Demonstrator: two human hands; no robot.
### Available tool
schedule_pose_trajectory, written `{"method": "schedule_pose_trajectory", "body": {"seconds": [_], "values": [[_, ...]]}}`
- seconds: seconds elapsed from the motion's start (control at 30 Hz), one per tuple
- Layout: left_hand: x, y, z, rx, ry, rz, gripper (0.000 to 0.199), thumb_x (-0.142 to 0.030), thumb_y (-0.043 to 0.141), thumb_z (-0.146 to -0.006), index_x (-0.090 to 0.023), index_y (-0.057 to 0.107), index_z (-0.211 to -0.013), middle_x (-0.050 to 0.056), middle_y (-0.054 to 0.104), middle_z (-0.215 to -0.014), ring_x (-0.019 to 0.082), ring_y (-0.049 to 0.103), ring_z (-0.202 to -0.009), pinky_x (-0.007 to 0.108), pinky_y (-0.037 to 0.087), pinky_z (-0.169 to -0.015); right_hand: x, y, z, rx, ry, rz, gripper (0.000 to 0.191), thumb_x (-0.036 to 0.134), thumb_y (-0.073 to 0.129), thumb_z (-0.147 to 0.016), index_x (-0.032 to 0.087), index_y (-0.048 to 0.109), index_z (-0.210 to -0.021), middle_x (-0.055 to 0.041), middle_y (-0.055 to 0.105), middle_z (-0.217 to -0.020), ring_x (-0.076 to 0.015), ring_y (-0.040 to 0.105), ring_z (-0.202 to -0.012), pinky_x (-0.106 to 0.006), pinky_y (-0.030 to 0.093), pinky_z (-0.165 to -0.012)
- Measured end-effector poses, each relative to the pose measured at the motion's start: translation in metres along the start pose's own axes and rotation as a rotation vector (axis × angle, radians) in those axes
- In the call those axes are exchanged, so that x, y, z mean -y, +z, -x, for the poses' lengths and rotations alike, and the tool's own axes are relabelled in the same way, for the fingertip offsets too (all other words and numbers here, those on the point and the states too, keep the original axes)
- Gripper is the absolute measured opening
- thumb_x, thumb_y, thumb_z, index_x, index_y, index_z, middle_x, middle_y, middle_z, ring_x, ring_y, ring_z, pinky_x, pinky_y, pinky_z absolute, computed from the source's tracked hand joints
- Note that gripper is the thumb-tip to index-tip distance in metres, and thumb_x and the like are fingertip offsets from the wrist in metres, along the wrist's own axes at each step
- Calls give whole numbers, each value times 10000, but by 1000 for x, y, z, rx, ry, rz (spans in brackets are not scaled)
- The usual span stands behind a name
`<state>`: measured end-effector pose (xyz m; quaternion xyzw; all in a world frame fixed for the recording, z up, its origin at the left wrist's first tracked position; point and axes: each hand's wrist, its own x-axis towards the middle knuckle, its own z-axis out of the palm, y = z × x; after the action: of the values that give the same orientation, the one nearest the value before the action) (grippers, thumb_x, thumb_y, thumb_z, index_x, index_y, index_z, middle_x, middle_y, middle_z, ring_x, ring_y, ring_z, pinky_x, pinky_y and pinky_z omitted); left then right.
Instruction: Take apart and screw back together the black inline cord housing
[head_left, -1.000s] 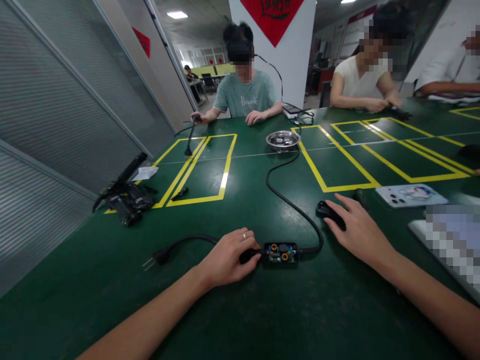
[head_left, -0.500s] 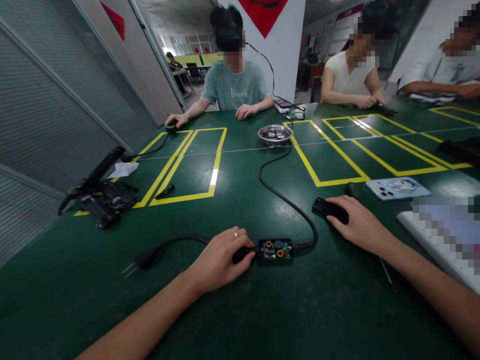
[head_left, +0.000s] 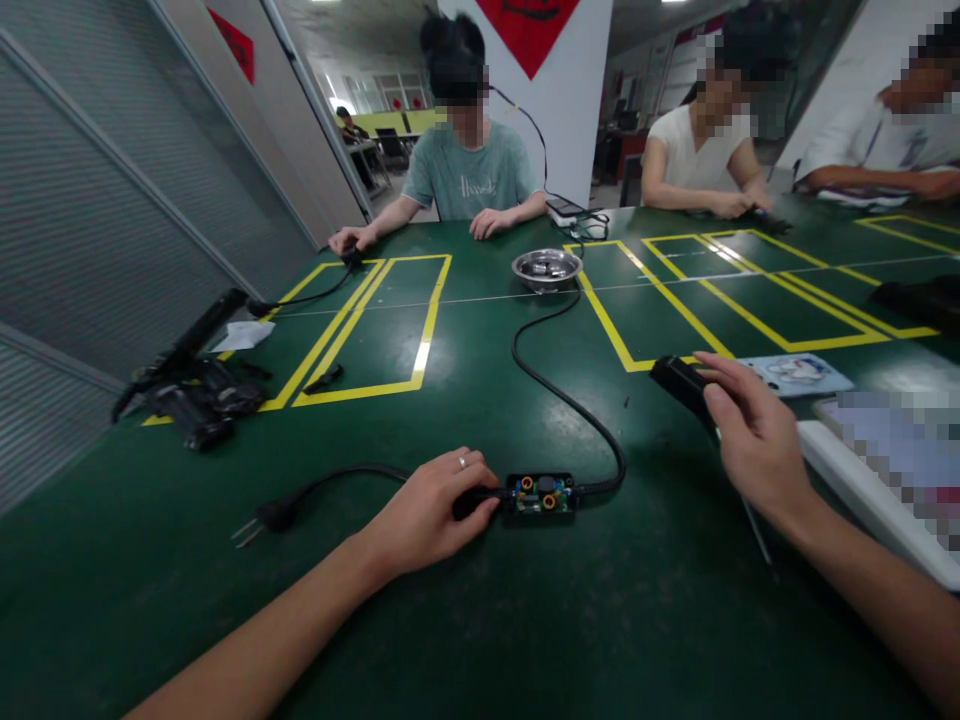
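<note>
My left hand (head_left: pixel 435 510), a ring on one finger, is closed on the thick black part of a power cord (head_left: pixel 375 472) just left of an open black case. Inside the case, a circuit board (head_left: pixel 541 495) with copper coils faces up. The plug (head_left: pixel 274 515) lies to the left of that hand. My right hand (head_left: pixel 757 440) grips a long black plastic cover (head_left: pixel 681 385) between thumb and fingers, above the table at the right. A thin metal shaft (head_left: pixel 754 530) shows under this hand; its other end is hidden.
A steel bowl (head_left: pixel 547 270) with small metal parts stands at mid-table. Beyond my right hand lie a phone (head_left: pixel 806 374) and a white device (head_left: pixel 862 490). Black parts (head_left: pixel 199 405) are heaped at the left. Co-workers sit opposite, one with a hand (head_left: pixel 352 240) on a black item.
My right hand has lifted the black cover and tilted it, moving slightly right. My left hand stays on the cord. The co-worker's hand at the far left has shifted its black item slightly.
</note>
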<state>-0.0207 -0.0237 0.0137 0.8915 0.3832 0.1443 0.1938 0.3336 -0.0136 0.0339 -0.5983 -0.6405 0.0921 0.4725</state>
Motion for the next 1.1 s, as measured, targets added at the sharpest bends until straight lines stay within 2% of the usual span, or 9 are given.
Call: {"method": "schedule_pose_trajectory", "body": {"seconds": [0.1, 0.23, 0.33, 0.4, 0.47, 0.57, 0.67, 0.8, 1.1], "values": [[1, 1, 1, -5, 8, -14, 147, -237, 489, -920, -193, 570, -1035, 49, 577, -934, 183, 534, -876, 324, 441, -786, 0, 2, 2, 6, 90, -87, 394, 410, 390, -959, 248, 595, -1254, -91, 674, -1141, -244, 665, -971, -420, 538, -826], [0, 2, 2, -1, 31, -26, 202, -261, 486, -936, -203, 584, -1102, 58, 586, -980, 183, 552, -898, 313, 461, -793, 4, 8, 5, 221, 213, -221, 448, 453, 572, -868, 237, 599, -1259, -79, 716, -1003, -229, 695, -809, -406, 568, -744], [-1, 2, 3, -7, 34, -32, 219, -288, 480, -949, -207, 594, -1119, 60, 589, -1003, 179, 565, -905, 298, 472, -780, 21, 13, 8, 451, 203, -271, 562, 401, 720, -753, 246, 571, -1272, -75, 677, -1140, -240, 678, -948, -412, 561, -821], [-2, 3, 3, -19, 36, -34, 226, -294, 477, -953, -208, 603, -1119, 59, 593, -996, 176, 572, -901, 293, 479, -776, 39, 18, 11, 604, 169, -303, 555, 345, 728, -747, 250, 553, -1265, -66, 647, -1193, -228, 654, -1023, -399, 548, -870], [-2, 3, 3, -35, 40, -31, 232, -301, 478, -953, -208, 612, -1118, 60, 596, -980, 174, 578, -891, 290, 485, -769, 59, 24, 15, 689, 117, -312, 496, 308, 694, -776, 242, 545, -1245, -61, 644, -1167, -204, 651, -1010, -379, 546, -871], [-1, 4, 3, -48, 47, -17, 230, -307, 482, -951, -208, 620, -1106, 61, 596, -978, 170, 585, -881, 287, 492, -769, 81, 37, 20, 693, -72, -226, 394, 309, 650, -806, 219, 584, -1184, -66, 615, -1148, -191, 625, -1005, -383, 515, -914], [-1, 5, 3, -56, 44, -4, 209, -297, 488, -947, -209, 626, -1077, 59, 592, -997, 171, 587, -900, 291, 493, -795, 85, 54, 27, 678, -254, -128, 357, 320, 647, -807, 203, 627, -1143, -75, 569, -1172, -197, 575, -1058, -396, 459, -986], [-1, 5, 3, -53, 37, 14, 199, -293, 501, -942, -203, 627, -1066, 56, 594, -1009, 174, 587, -925, 294, 491, -817, 72, 68, 39, 738, -331, -41, 408, 330, 591, -858, 189, 584, -1240, -90, 572, -1157, -211, 553, -1062, -420, 466, -972], [-1, 7, 1, -50, 46, -5, 222, -301, 487, -937, -191, 619, -1079, 65, 605, -992, 177, 600, -899, 316, 505, -808, 66, 64, 47, 749, -545, 232, 479, 364, 499, -918, 150, 515, -1347, -140, 599, -1166, -269, 558, -1065, -489, 495, -907]]}}
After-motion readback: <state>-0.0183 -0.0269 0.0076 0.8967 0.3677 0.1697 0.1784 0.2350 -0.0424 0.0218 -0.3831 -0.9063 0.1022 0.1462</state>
